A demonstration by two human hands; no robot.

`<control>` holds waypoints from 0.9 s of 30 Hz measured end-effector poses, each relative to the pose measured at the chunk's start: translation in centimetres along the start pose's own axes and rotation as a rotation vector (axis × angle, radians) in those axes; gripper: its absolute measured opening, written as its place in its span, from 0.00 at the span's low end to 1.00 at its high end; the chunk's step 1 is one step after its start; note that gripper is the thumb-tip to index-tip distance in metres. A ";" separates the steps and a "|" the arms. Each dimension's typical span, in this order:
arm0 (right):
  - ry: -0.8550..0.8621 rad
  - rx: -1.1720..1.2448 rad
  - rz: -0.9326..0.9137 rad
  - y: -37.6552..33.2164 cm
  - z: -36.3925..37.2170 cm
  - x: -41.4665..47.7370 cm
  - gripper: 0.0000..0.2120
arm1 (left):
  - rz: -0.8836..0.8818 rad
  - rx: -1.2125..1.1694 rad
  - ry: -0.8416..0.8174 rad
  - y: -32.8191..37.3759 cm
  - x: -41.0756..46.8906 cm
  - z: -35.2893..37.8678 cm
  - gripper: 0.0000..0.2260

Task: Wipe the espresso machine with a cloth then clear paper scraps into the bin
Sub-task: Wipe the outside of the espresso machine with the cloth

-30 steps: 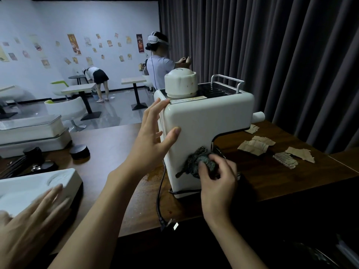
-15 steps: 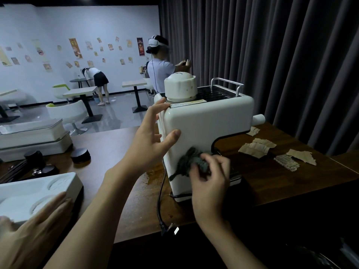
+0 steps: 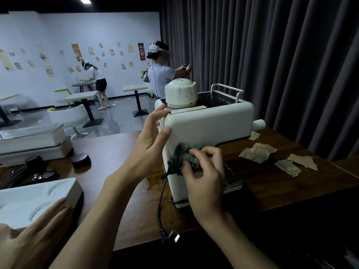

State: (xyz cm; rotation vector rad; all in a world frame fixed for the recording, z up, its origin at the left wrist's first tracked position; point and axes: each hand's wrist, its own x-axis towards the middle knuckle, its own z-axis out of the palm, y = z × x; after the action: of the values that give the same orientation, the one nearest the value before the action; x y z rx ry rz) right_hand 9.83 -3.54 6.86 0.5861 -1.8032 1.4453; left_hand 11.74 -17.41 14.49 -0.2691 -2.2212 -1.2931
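Note:
A white espresso machine [image 3: 209,123] stands on the dark wooden table [image 3: 120,158]. My left hand [image 3: 149,140] rests on its upper left corner, fingers straight along the far edge and thumb pressed on the near side. My right hand [image 3: 206,175] grips a crumpled dark cloth [image 3: 182,158] and presses it against the machine's near side, about mid-height. Several torn brown paper scraps [image 3: 256,152] lie on the table right of the machine, one ridged piece [image 3: 287,167] nearest the edge. No bin is in view.
The machine's black cord [image 3: 160,210] hangs over the table's front edge, plug [image 3: 171,236] loose. A white foam tray [image 3: 38,195] lies at front left with another hand [image 3: 38,235] on it. Black lids [image 3: 81,160] and a white appliance [image 3: 35,140] sit left. Two people stand behind.
My right hand has rubbed the cloth upward and slightly left along the machine's side. My left hand stays on the corner, its thumb now higher.

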 end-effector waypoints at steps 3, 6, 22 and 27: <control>0.115 -0.006 0.037 0.5 -1.1 2.3 0.13 | -0.005 0.017 0.007 -0.1 0.0 -0.1 0.13; 0.258 -0.018 0.103 1.0 -1.8 4.4 0.12 | -0.011 0.026 0.005 -0.3 0.0 -0.2 0.13; 0.184 -0.087 -0.082 1.6 -1.8 5.1 0.15 | -0.009 0.003 0.010 -0.3 0.0 0.1 0.16; 0.294 -0.111 0.092 2.4 -4.5 9.3 0.17 | 0.046 0.027 -0.001 0.4 0.2 0.3 0.20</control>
State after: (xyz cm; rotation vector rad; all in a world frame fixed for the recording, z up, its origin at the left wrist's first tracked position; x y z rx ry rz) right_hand 3.44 2.34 13.01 0.2232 -1.6794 1.4000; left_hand 11.67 -16.93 14.78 -0.3090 -2.2184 -1.2379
